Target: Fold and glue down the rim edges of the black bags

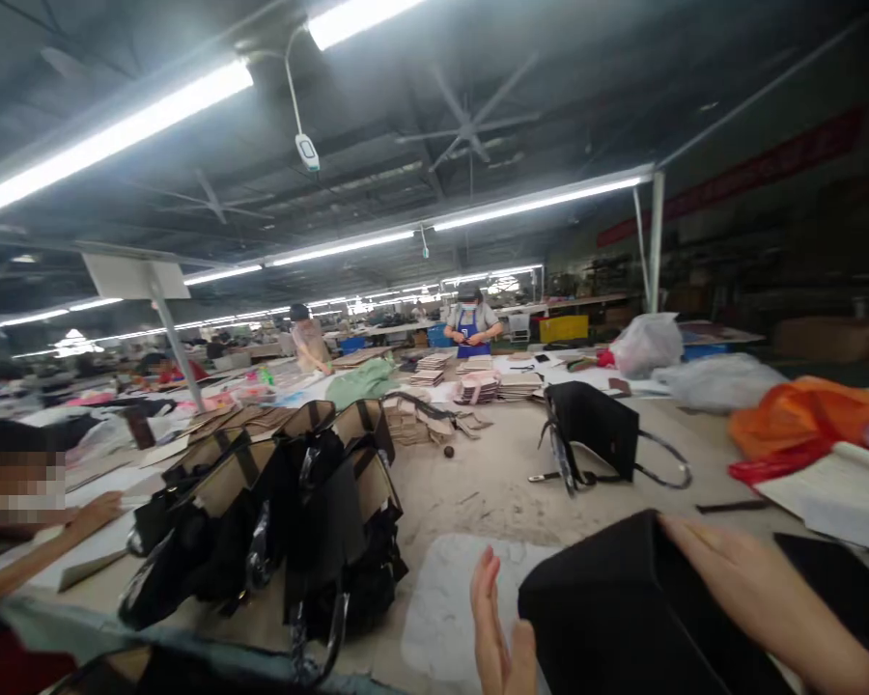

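A black handbag [594,608] stands tilted in the right foreground, its lower part cut off by the frame. Just left of it is my left hand [493,623], fingers stretched up and thumb apart, with nothing in it; I cannot tell whether it touches the bag. My right hand [749,574] lies flat along the bag's upper right edge, fingers extended and the tips partly hidden. Under the bag and my left hand, a pale sheet [441,598] lies on the worktable [470,483]. Farther back, another black handbag [594,430] rests with its handles spread.
Several black bags with tan insides [325,502] crowd the left. Behind them are stacked tan pieces [412,425]. An orange plastic bag [803,415] and white papers [840,497] lie right. One co-worker's arm [79,531] reaches in at left; another person [470,323] stands across.
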The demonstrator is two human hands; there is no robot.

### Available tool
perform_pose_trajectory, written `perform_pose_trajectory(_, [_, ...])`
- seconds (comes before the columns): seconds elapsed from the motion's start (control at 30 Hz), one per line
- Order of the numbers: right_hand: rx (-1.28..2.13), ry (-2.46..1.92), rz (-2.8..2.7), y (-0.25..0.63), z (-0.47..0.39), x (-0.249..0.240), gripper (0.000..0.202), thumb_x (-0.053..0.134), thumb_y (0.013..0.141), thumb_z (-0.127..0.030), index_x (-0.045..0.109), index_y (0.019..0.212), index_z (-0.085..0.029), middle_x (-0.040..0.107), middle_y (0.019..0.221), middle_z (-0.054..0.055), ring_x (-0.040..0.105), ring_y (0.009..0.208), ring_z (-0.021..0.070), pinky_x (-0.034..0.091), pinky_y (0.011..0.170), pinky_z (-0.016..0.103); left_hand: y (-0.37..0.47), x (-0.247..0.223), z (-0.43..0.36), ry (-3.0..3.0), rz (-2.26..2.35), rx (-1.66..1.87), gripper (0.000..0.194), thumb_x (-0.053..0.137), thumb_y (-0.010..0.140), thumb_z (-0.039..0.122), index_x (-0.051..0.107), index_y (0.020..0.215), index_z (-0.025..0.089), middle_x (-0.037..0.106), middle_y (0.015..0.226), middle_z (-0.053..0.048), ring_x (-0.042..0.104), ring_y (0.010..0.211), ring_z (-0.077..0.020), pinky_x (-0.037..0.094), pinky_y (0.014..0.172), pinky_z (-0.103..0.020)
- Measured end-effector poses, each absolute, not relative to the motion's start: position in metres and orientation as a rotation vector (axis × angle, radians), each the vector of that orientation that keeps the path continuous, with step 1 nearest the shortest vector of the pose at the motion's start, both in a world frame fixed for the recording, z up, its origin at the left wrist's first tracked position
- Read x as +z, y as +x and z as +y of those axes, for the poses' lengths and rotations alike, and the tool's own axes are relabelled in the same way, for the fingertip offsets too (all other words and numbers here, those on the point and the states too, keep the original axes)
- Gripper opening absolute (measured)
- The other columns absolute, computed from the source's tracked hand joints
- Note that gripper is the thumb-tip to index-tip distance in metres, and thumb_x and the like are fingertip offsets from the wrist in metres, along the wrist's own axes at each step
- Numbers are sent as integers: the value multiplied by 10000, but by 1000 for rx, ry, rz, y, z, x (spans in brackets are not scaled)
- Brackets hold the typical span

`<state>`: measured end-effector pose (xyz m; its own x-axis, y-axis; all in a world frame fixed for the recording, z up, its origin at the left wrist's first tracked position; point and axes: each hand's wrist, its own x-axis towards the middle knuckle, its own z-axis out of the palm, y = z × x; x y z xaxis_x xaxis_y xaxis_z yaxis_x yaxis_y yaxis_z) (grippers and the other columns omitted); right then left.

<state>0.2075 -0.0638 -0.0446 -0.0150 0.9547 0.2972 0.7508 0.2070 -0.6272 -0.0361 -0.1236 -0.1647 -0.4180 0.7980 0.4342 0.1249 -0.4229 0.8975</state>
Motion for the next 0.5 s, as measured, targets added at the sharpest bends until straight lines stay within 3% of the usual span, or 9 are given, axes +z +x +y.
perform_pose_trajectory(0.1, [253,-1818,-2102,177,-52,-20,462,261,928,-282,669,715,-238,709,891,137,652,907,275,466,831,408,-24,-164,-152,1988,1260,1727,870,510,738,635,265,1418,149,193,1520,-171,191,1395,-346,274,1113,-496])
perform_pose_trajectory(0.23, [222,-1983,-2142,145,-29,-8,280,397,927,-247,659,918,-147,665,1025,138,602,1011,251,426,912,425,-6,-142,-182,2320,1225,1450,1290,671,526,714,8,1466,131,-39,1531,-234,21,1390,-437,207,1085,-615])
perform_pose_trajectory(0.4, [241,-2081,-2157,120,-4,-10,326,538,887,-366,573,1122,-142,578,1162,101,572,1014,203,468,881,421,-10,-116,-193,2272,1416,1245,1131,724,658,426,-8,1468,129,-78,1531,-225,-18,1401,-401,206,1078,-624])
perform_pose_trajectory(0.5, [246,-2079,-2177,106,3,-8,334,538,888,-354,558,1147,-145,566,1176,101,569,1016,209,477,868,424,-18,-108,-196,2310,1339,1201,1042,694,696,425,58,1472,144,-116,1532,-204,-25,1401,-399,208,1077,-618])
